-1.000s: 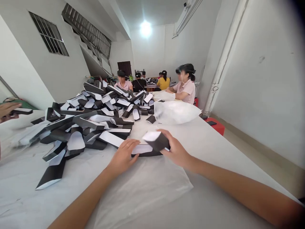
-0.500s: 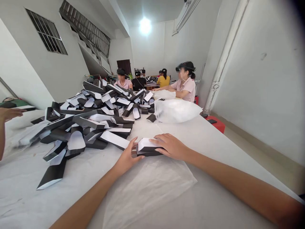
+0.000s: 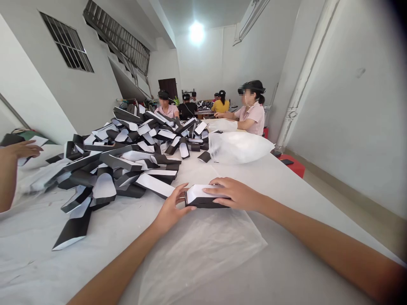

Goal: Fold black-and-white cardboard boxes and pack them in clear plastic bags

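Between my two hands lie black-and-white paper boxes, apparently a small flat stack, dark on the side and white on top. My left hand wraps the left end, thumb at the near side and fingers behind. From the right, my right hand grips the other end, fingers over the white top and along the dark front. A translucent plastic bag is spread flat on the table just in front of them. One white-topped box from the pile reaches close to my left fingers.
A large heap of similar boxes fills the table's left and far side. Beyond my hands lies a puffed white plastic bag. Another person's hand holds a box at far left. A co-worker sits at the right edge, near a red stool.
The stacked boxes now sit more evenly on each other, and my right hand has shifted slightly right. At far left, the other person's hand has risen with a box.
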`<state>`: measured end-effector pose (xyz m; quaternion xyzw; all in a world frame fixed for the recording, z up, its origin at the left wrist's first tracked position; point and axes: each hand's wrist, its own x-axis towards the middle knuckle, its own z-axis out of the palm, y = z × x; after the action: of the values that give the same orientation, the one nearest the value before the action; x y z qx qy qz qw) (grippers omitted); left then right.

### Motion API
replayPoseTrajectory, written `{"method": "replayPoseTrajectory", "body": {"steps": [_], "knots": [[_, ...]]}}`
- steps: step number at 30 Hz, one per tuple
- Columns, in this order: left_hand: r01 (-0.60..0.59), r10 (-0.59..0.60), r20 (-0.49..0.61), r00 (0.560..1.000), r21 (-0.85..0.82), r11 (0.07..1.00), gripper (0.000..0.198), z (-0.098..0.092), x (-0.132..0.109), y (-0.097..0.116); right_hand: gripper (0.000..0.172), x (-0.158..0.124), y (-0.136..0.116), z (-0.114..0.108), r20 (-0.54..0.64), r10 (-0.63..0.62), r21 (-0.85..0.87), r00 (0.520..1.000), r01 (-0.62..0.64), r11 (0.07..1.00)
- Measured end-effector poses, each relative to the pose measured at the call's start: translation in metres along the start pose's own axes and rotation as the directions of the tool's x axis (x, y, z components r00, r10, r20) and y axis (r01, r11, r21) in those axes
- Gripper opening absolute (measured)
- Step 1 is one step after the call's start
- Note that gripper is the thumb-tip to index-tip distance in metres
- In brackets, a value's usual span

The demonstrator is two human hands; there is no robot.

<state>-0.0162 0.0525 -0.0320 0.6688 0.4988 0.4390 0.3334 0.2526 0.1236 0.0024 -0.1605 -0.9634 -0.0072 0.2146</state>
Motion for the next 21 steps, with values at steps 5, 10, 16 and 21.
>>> {"method": "replayPoseTrajectory", "body": {"steps": [5,10,16,21], "knots": [[-0.025,0.025,-0.014,1.0,0.047,0.999,0.066,0.004,-0.003,0.008,0.041,0.002,-0.005,-0.016,0.05,0.013,0.0,0.999,-0.013,1.0],[-0.017,0.018,0.006,1.0,-0.004,1.0,0.064,0.006,-0.004,0.007,0.041,0.005,-0.017,-0.004,0.003,0.037,-0.047,0.999,-0.037,0.998],[0.001,-0.006,0.059,0.998,0.074,0.997,0.061,0.002,-0.001,0.005,0.048,0.007,-0.021,0.004,-0.016,0.053,0.034,0.998,-0.052,0.998],[0.093,-0.092,0.024,0.995,-0.005,0.996,0.054,-0.009,0.004,0.006,0.044,0.001,0.001,0.0,-0.174,0.262,0.285,0.949,-0.206,0.936]]}}
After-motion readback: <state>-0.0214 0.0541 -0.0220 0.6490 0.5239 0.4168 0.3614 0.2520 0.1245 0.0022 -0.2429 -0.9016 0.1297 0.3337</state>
